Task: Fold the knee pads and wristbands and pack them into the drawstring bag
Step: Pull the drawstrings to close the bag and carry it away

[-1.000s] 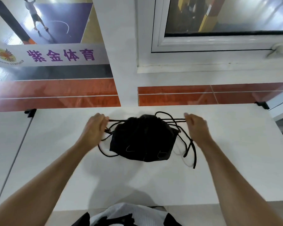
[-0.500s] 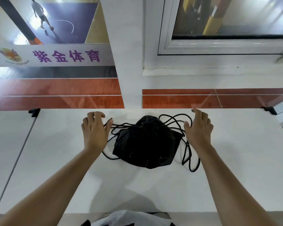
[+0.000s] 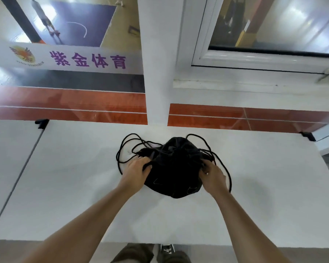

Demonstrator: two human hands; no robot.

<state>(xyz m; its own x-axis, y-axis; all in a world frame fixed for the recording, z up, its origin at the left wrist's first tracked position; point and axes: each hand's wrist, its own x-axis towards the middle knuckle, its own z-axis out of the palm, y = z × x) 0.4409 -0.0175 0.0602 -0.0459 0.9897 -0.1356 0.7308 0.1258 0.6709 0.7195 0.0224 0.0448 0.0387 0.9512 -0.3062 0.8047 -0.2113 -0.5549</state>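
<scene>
A black drawstring bag (image 3: 174,168) lies bulging on the white table (image 3: 264,196), its mouth cinched shut at the far side. Black cords (image 3: 122,150) loop loosely on the table to the left and right of it. My left hand (image 3: 136,172) grips the bag's left side, fingers curled into the fabric. My right hand (image 3: 212,173) grips the right side the same way. No knee pads or wristbands are visible; the bag's contents are hidden.
The table butts against a wall with a white pillar (image 3: 156,92) and a window frame (image 3: 254,59). A second white table (image 3: 6,158) adjoins on the left, with black corner clips (image 3: 41,123) at the seam. My shoes (image 3: 166,249) show below the near edge.
Both hands let go of the taut cords, opened above the table, then came back toward me and closed on the bag's sides. The cords now lie slack.
</scene>
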